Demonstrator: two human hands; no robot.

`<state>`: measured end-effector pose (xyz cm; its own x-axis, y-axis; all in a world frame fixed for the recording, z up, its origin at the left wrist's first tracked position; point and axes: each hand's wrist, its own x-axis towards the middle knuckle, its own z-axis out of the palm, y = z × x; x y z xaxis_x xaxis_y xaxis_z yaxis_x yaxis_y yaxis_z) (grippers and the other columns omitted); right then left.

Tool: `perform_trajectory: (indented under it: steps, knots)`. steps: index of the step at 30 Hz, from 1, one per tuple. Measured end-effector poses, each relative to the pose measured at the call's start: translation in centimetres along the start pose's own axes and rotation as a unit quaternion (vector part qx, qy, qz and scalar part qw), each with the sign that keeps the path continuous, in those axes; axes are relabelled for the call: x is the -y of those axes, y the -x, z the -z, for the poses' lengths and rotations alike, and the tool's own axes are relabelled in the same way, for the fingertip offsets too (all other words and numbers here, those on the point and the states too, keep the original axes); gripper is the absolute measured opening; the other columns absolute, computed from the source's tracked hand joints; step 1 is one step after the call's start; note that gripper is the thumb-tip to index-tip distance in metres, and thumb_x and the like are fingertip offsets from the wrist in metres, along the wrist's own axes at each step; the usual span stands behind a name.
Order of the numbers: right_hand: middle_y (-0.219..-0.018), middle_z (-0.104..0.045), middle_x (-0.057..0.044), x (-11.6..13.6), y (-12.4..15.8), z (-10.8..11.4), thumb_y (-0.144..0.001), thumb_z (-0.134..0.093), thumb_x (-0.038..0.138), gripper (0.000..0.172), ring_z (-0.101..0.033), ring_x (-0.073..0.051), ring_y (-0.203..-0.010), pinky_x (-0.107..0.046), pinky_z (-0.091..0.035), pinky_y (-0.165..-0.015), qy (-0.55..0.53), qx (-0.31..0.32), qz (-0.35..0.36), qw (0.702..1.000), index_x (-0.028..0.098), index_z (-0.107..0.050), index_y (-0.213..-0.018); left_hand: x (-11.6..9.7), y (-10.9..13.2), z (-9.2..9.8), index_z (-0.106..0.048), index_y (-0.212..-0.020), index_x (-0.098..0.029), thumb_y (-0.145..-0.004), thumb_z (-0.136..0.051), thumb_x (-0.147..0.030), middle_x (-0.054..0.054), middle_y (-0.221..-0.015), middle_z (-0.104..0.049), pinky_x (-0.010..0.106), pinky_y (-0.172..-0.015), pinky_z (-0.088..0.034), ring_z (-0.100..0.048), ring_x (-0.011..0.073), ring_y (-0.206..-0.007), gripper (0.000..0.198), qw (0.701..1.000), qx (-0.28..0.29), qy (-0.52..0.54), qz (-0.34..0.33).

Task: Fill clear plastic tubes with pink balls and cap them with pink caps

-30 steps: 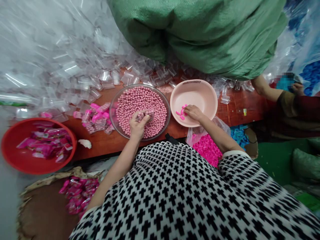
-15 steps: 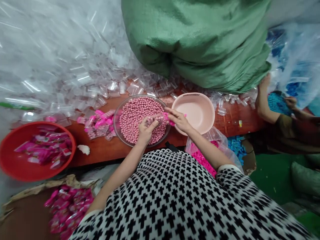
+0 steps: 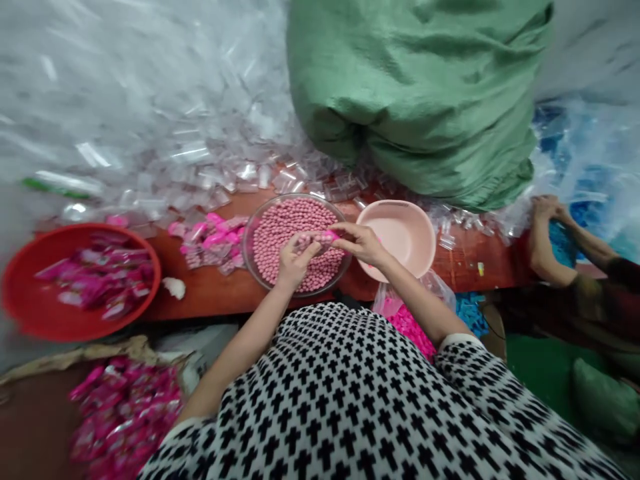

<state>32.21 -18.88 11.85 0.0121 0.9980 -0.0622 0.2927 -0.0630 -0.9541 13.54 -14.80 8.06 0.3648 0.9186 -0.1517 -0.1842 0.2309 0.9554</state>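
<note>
From where I stand, a big heap of clear plastic tubes (image 3: 150, 113) spreads beyond the bead bowl (image 3: 251, 270) and off to its left, its far part blurred. A bulging green sack (image 3: 425, 100) sits beyond the bowl and to the right. The bowl itself rests on a reddish-brown counter (image 3: 207, 297). Below the counter, to the bowl's near left, plenty of shiny magenta packets (image 3: 130, 407) are piled, and more packets lie in a wide red basin (image 3: 30, 293) well to the bowl's left. Just to the bowl's right is a pale pink basin (image 3: 413, 240); on the bowl's near right, lower down, a clear bag holds bright pink pieces (image 3: 413, 330). Directly left of the bowl lies a cluster of bead-filled tubes (image 3: 220, 240). Far right of it, a co-worker's hands (image 3: 547, 205) are close together.

Over the bead bowl, the worker's left hand (image 3: 293, 261) has its grip closed around one clear tube (image 3: 303, 240) with pink beads inside. The right hand (image 3: 364, 244), at the bowl's right side, pinches a bright pink cap (image 3: 329, 236) at that tube's right end; I can't tell whether it is seated.

The beads (image 3: 280, 220) crowd the bowl, small, round and dusty pink.
</note>
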Motion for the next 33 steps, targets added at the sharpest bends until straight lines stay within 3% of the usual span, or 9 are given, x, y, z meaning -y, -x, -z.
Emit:
perform_trajectory:
  steps: [4,7,11,14,23,29,33]
  knots:
    - [-0.113,-0.069,-0.001,2.1,-1.2,0.6,-0.081,-0.070,0.036,0.038,-0.063,-0.020,-0.100,-0.035,-0.047,-0.092,0.017,-0.003,0.026,1.000,0.030,-0.067,-0.118,-0.1,0.0,1.3,-0.069,-0.097,-0.018,-0.074,-0.074,-0.048,0.006,-0.096,-0.071,0.032,-0.084,-0.055,-0.068,0.0199,-0.090,0.038,0.999,-0.013,-0.036,-0.027]
    - [-0.108,-0.070,-0.002,3.3,-2.0,0.1,-0.081,-0.071,0.037,0.034,-0.063,-0.021,-0.098,-0.037,-0.046,-0.094,0.072,0.037,0.058,0.995,0.032,-0.070,-0.114,-0.1,0.1,2.1,-0.070,-0.095,-0.019,-0.074,-0.073,-0.049,0.004,-0.089,-0.070,0.028,-0.077,-0.053,-0.066,0.0180,-0.084,0.037,0.997,-0.005,-0.065,-0.040]
    - [-0.101,-0.070,-0.003,3.6,-2.8,-1.0,-0.083,-0.068,0.041,0.032,-0.062,-0.022,-0.096,-0.036,-0.046,-0.091,0.140,0.101,0.089,0.981,0.032,-0.070,-0.114,-0.3,0.3,2.7,-0.070,-0.086,-0.018,-0.073,-0.073,-0.049,0.000,-0.073,-0.063,0.025,-0.064,-0.046,-0.058,0.0138,-0.067,0.034,0.991,-0.002,-0.121,-0.056]
    - [-0.099,-0.069,-0.004,3.3,-3.0,-1.2,-0.085,-0.066,0.043,0.033,-0.062,-0.021,-0.091,-0.034,-0.047,-0.085,0.162,0.123,0.109,0.973,0.031,-0.069,-0.114,-0.5,0.5,3.0,-0.070,-0.087,-0.018,-0.074,-0.071,-0.052,0.000,-0.074,-0.064,0.024,-0.063,-0.044,-0.057,0.0136,-0.066,0.036,0.989,-0.006,-0.130,-0.071]
    - [-0.088,-0.067,-0.006,2.8,-2.2,-1.6,-0.094,-0.055,0.035,0.033,-0.060,-0.016,-0.075,-0.026,-0.049,-0.067,0.249,0.127,0.260,0.924,0.022,-0.060,-0.123,-1.5,1.4,3.2,-0.070,-0.089,-0.016,-0.079,-0.064,-0.057,0.003,-0.078,-0.068,0.024,-0.066,-0.046,-0.060,0.0138,-0.069,0.043,0.982,-0.007,-0.168,-0.088]
    - [-0.081,-0.063,-0.005,3.3,-2.7,-1.2,-0.095,-0.053,0.032,0.033,-0.058,-0.014,-0.071,-0.024,-0.048,-0.064,0.238,0.170,0.297,0.909,0.019,-0.057,-0.125,-2.7,2.2,3.4,-0.070,-0.091,-0.018,-0.085,-0.061,-0.045,0.003,-0.081,-0.070,0.024,-0.068,-0.047,-0.062,0.0140,-0.072,0.029,0.963,0.002,-0.236,-0.130]
    - [-0.080,-0.061,-0.004,4.1,-3.5,-1.2,-0.094,-0.055,0.033,0.033,-0.056,-0.013,-0.070,-0.024,-0.046,-0.063,0.223,0.210,0.283,0.909,0.018,-0.060,-0.123,-2.8,2.1,3.4,-0.070,-0.088,-0.017,-0.085,-0.062,-0.041,0.002,-0.078,-0.069,0.024,-0.068,-0.046,-0.061,0.0137,-0.070,0.025,0.967,-0.002,-0.220,-0.128]
